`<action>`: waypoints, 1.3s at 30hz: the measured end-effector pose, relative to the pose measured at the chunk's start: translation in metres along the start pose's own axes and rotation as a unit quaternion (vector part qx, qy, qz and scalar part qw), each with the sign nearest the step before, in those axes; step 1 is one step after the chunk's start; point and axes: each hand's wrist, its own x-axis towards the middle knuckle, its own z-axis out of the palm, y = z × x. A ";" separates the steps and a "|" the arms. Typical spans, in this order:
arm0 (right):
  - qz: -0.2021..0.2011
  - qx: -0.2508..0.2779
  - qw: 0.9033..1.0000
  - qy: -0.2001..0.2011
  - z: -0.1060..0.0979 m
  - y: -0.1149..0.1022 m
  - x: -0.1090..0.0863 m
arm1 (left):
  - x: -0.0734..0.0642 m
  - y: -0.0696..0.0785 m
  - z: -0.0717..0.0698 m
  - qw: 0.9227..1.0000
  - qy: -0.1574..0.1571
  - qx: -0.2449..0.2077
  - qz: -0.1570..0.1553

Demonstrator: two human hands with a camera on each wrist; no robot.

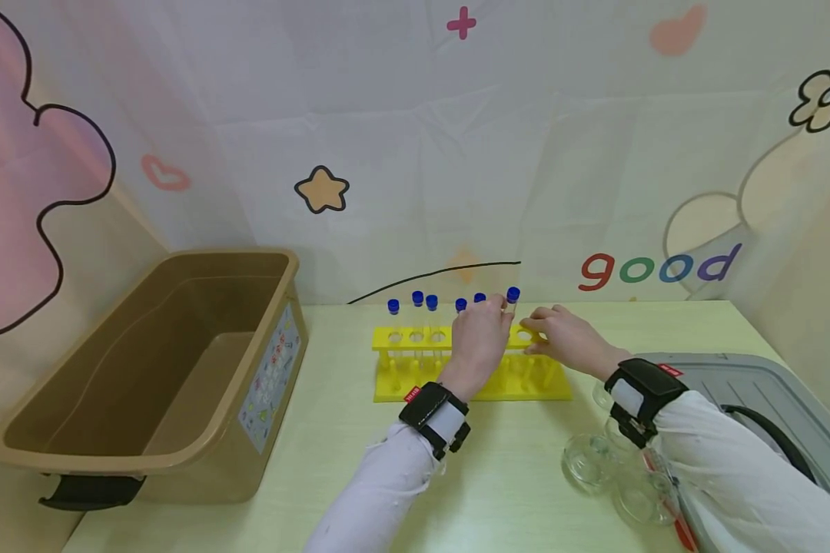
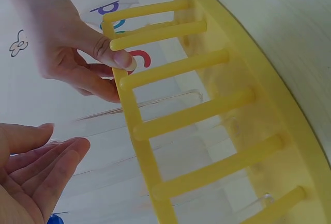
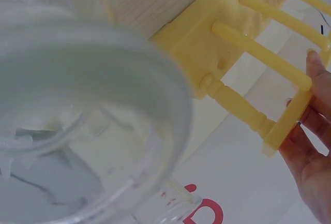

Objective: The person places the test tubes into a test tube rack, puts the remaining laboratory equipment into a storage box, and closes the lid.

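Note:
A yellow test tube rack (image 1: 519, 384) stands near the back of the table with several blue-capped test tubes (image 1: 418, 298) upright in its left and middle holes. My left hand (image 1: 477, 338) is over the rack and pinches a clear test tube (image 1: 513, 295) with a blue cap between thumb and fingers. In the left wrist view, that tube's lower part reaches down through the rack. My right hand (image 1: 572, 339) grips the right end of the rack's top bar, thumb on one side and fingers on the other, as the right wrist view (image 3: 315, 146) also shows.
A large brown bin (image 1: 256, 430) with a black handle stands on the left. Below my right forearm sit several clear glass vessels (image 1: 588, 461). Farther right lies a grey ribbed tray or lid (image 1: 726, 376) with a black curved handle. A printed sheet (image 1: 415, 153) hangs behind the table.

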 end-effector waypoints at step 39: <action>0.005 -0.013 1.000 -0.006 0.000 -0.002 0.001 | -0.033 -0.011 -0.015 0.999 -0.027 0.029 -0.026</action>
